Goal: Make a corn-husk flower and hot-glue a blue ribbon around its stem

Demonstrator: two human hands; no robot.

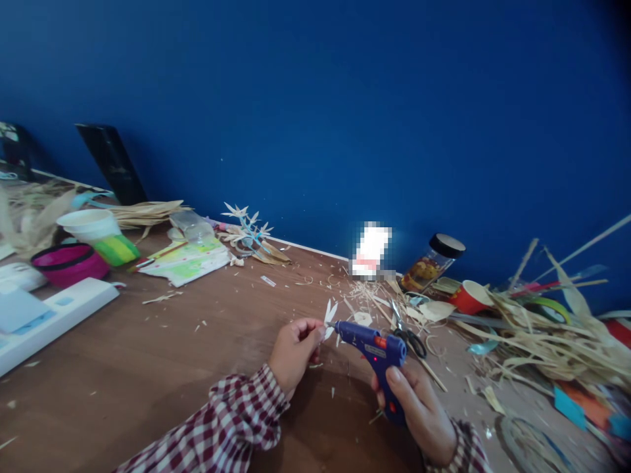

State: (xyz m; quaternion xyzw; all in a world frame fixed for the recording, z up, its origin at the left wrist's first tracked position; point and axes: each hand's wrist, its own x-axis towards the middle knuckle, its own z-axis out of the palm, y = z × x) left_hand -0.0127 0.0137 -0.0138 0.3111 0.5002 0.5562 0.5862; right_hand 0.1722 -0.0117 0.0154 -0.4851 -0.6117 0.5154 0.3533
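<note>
My right hand (419, 401) is wrapped round the handle of a blue glue gun (377, 348), whose small red light is lit. The nozzle points left and meets, or nearly meets, a small pale flower of dried-leaf petals (330, 316). My left hand (298, 348) pinches that flower between thumb and fingertips. Its lower part is hidden by the fingers. Just beyond the glue gun lie scissors (409, 332) with black handles, among pale scraps. Further back stands a blue-stemmed spray of similar pale flowers (251, 230).
Dried husk strips (532, 335) are heaped at the right, near a red paper cup (470, 297). A lidded jar (431, 263) leans by the blue wall (315, 118). On the left are a white power strip (64, 318), a magenta bowl (73, 266) and a paint-stained cloth (185, 263).
</note>
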